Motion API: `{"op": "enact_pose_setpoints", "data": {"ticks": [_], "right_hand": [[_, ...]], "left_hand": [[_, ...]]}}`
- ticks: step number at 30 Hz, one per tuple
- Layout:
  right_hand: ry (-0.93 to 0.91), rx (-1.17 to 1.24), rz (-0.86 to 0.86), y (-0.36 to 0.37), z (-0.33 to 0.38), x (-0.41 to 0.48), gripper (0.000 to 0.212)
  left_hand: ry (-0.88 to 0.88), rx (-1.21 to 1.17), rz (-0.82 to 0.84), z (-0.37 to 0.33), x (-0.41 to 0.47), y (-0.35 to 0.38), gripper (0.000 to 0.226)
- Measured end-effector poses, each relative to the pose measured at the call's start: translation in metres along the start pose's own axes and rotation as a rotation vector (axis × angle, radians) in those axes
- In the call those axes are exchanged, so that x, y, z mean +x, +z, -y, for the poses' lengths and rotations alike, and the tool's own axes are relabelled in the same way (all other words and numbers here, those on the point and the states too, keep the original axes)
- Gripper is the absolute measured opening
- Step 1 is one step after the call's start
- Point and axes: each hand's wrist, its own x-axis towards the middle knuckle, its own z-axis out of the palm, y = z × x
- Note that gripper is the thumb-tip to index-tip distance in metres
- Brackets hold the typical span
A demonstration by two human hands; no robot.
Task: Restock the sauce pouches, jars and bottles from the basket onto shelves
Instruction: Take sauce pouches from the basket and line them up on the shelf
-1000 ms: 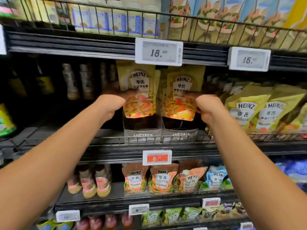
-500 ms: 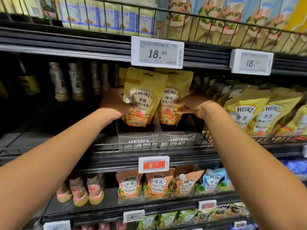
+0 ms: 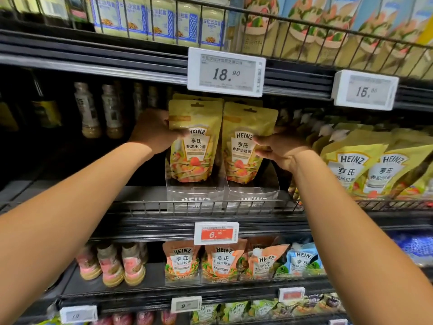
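The person is holding two yellow Heinz sauce pouches upright, side by side, in front of the middle shelf [image 3: 140, 207]. The left hand [image 3: 154, 132] is gripping the left pouch [image 3: 196, 146] at its left edge. Its thumb is lying across the front near the logo, and its other fingers are going behind the pouch, out of sight. The right hand [image 3: 280, 152] is pinching the right pouch [image 3: 243, 148] at its right edge, with the thumb on the front and the fingers bending round the side. Between the two sets of fingers the pouches are almost touching. Just below the fingers, two clear display trays [image 3: 182, 193] are standing on the shelf, and the pouch bottoms are hanging at the tray openings. Above the fingers a price tag [image 3: 226, 71] is showing 18.90. Left of the left fingers, bottles [image 3: 89, 111] are standing in shadow. Right of the right fingers, more yellow pouches [image 3: 351, 165] are leaning.
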Motion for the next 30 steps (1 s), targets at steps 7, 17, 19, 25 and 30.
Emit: {"op": "enact_pose_setpoints", "data": {"ticks": [7,17,19,25,30], "right_hand": [[-0.001,0.141,0.043,0.005,0.001,0.006,0.03],[-0.017,0.238,-0.02,0.003,-0.004,0.009,0.011],[-0.032,0.232,-0.042,0.002,-0.004,0.006,0.011],[-0.132,0.097,-0.213,0.0,-0.017,-0.004,0.052],[-0.163,0.106,-0.289,0.013,-0.033,-0.028,0.044]], "left_hand": [[-0.131,-0.263,-0.072,-0.001,0.003,0.015,0.025],[-0.043,-0.29,-0.118,0.003,0.001,0.022,0.023],[-0.048,-0.306,-0.1,0.007,0.002,0.019,0.029],[-0.095,-0.306,-0.089,0.015,-0.005,0.014,0.044],[-0.018,-0.156,-0.187,0.012,-0.017,0.004,0.05]]}}
